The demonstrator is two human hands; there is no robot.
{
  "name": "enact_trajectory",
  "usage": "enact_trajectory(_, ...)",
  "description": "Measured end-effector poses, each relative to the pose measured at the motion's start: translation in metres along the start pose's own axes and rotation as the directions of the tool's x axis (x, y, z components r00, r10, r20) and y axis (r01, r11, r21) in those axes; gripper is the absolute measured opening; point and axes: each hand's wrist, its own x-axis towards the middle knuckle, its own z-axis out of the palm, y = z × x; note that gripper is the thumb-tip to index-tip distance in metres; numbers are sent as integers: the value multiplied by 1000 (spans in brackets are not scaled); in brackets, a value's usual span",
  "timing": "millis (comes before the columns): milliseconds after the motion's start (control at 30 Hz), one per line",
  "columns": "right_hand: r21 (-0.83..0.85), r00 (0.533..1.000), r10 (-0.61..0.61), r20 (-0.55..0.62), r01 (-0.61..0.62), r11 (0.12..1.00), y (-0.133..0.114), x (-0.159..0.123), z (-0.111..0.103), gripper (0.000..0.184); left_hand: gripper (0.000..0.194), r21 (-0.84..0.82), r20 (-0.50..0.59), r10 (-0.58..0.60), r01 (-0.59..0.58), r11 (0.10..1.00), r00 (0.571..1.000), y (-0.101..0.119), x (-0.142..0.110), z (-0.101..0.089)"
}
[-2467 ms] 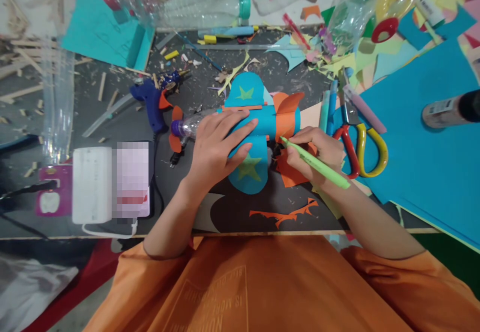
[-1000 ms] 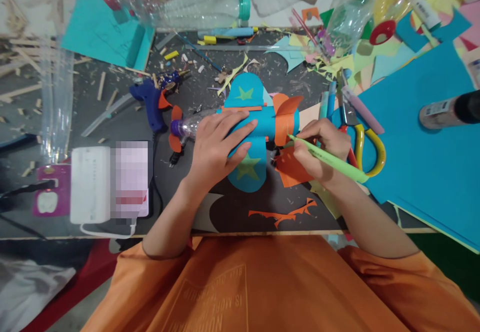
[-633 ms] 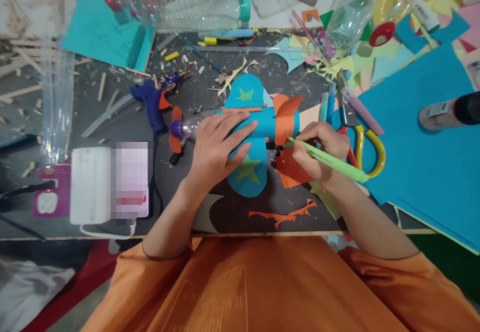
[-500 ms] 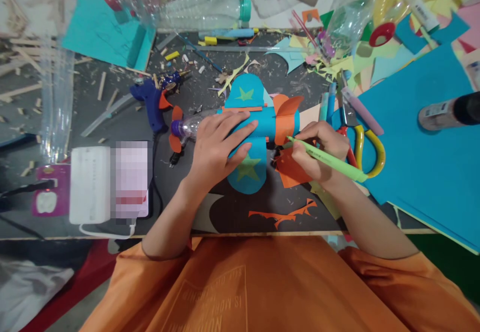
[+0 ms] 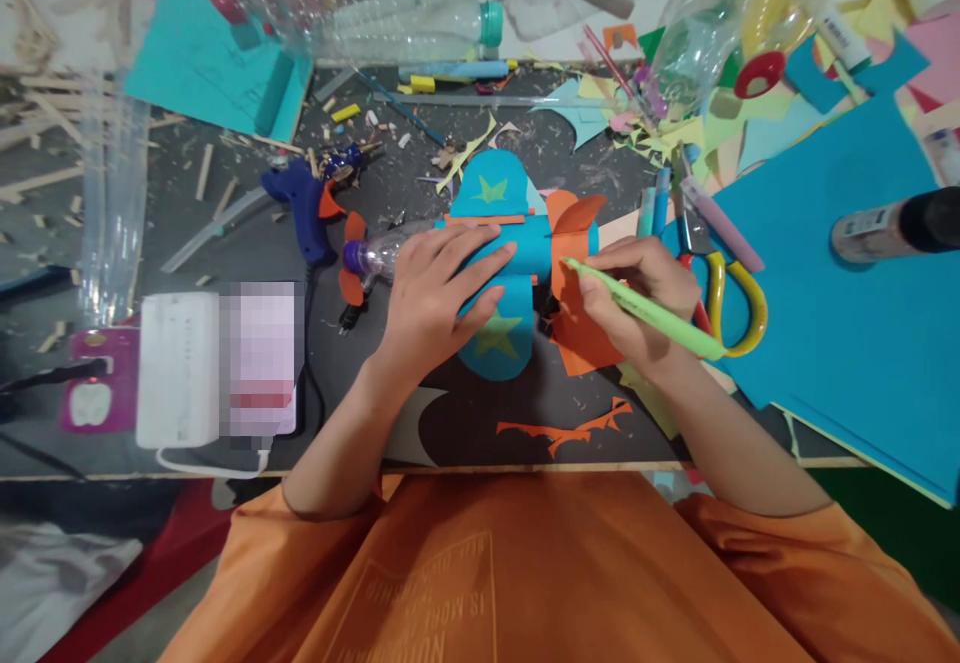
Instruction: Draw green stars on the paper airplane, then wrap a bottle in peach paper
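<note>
A model airplane (image 5: 525, 243) made from a plastic bottle wrapped in blue paper lies across the middle of the table. Its blue wings carry green stars, and an orange propeller (image 5: 352, 258) sits by the purple cap. My left hand (image 5: 442, 278) rests over the body, fingers stretched out and slightly apart, covering part of it. My right hand (image 5: 645, 293) pinches a light green felt-tip pen (image 5: 664, 320). The pen's tip is at the orange paper tail (image 5: 568, 243); whether it touches cannot be made out. Orange paper (image 5: 585, 338) lies below the tail, partly behind my right hand.
A blue glue gun (image 5: 300, 203) lies left of the propeller. Yellow-handled scissors (image 5: 716, 293) and blue paper sheets (image 5: 840, 343) are at right, with a bottle with a black cap (image 5: 892, 228). Orange scraps (image 5: 570, 430) lie near the front edge. Plastic bottles (image 5: 405, 23) line the back.
The pen tip has moved slightly left and up over the orange tail, with my right hand turning a little. My left hand has stayed on the airplane.
</note>
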Motion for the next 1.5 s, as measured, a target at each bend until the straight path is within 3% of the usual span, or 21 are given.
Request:
enact_trajectory(167,78,989,49,-143,-38,996,3,3,-5,14,36,-13,-44,31,-32,999,999,0,0,0)
enact_trajectory(433,73,996,63,62,-67,995,3,-3,-1,4,38,-18,-9,-5,5,1000,1000,-1,0,1)
enact_trajectory(700,17,999,-25,33,24,1000,0,1,1,7,38,-13,-12,8,-8,1000,1000,0,0,-1)
enact_trajectory(867,8,1000,7,1,-7,1000,0,-2,0,13,36,-40,-29,27,-28,999,999,-1,0,-1)
enact_trajectory(1033,118,997,-6,-83,16,993,7,-2,-3,14,37,-27,-4,16,-16,1000,1000,0,0,-2)
enact_trajectory(1133,199,993,65,-102,-44,979,10,2,-4,11,36,-35,-24,26,-26,999,999,-1,0,-1)
enact_trajectory(1267,272,984,180,-14,-170,947,10,8,-6,13,38,-55,8,-3,4,998,1000,-1,-1,-2)
enact_trajectory(1500,249,952,302,41,-302,920,10,5,-6,20,36,-53,-19,28,-29,998,999,0,0,-4)
